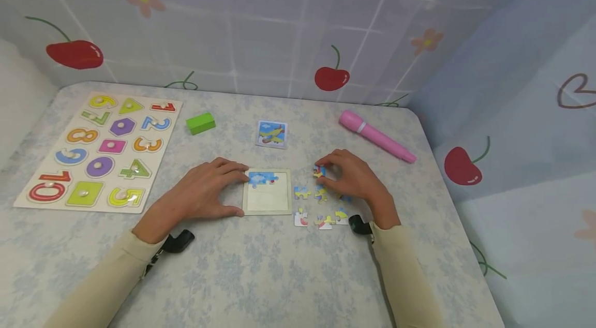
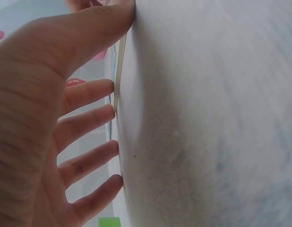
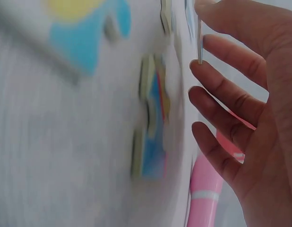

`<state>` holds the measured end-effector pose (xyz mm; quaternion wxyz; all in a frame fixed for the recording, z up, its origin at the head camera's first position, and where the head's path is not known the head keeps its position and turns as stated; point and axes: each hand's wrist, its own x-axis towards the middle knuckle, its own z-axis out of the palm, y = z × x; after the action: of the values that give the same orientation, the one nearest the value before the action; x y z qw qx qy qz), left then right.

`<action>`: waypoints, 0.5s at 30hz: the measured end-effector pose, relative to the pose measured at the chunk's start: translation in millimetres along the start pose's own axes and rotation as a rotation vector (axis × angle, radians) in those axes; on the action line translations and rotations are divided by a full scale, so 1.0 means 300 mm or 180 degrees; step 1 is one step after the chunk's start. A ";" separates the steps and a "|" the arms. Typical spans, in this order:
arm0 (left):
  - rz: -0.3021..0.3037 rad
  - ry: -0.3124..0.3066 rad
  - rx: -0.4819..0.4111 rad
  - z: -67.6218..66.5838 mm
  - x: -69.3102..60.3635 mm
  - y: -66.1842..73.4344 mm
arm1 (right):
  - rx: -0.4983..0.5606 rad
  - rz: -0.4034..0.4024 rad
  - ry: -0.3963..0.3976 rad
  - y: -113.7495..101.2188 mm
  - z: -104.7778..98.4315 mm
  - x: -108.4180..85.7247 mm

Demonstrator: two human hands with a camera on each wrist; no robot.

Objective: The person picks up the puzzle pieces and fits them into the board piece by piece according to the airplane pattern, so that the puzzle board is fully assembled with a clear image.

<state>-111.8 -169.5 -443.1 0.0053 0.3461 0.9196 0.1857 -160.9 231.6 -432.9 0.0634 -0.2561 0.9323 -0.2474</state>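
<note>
On the desk (image 1: 261, 276), at left, lies a number board (image 1: 93, 149), then a green block (image 1: 200, 123). The left hand (image 1: 205, 191), its grip relaxed, touches the puzzle tray (image 1: 271, 199) with blue pieces (image 1: 262, 178) inside. Beside the tray lie loose pieces (image 1: 302, 193). The right hand (image 1: 352, 175) has its grip pinching one puzzle piece (image 1: 318, 171) near them. Farthest right is a pink stick (image 1: 378, 137).

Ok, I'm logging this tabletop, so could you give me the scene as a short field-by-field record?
left hand: touches left side of puzzle tray
right hand: pinches a jigsaw piece
in tray: blue cloud-patterned pieces, upper left
right of tray: loose jigsaw pieces
beyond tray: airplane picture card
left: number-and-shape puzzle board, green block to its right
back right: pink wand-shaped object
</note>
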 end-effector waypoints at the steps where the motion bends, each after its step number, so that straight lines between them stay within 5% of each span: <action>1: -0.0002 -0.0004 0.0000 0.000 0.000 0.000 | -0.0015 -0.0021 0.0005 -0.006 0.004 0.005; 15: -0.0028 -0.0041 -0.0015 0.001 0.001 -0.002 | -0.0176 -0.0405 -0.0061 -0.112 0.020 0.058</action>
<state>-112.3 -169.7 -443.6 0.0128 0.3432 0.9207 0.1855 -159.4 195.0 -421.3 0.0494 -0.3188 0.9200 -0.2227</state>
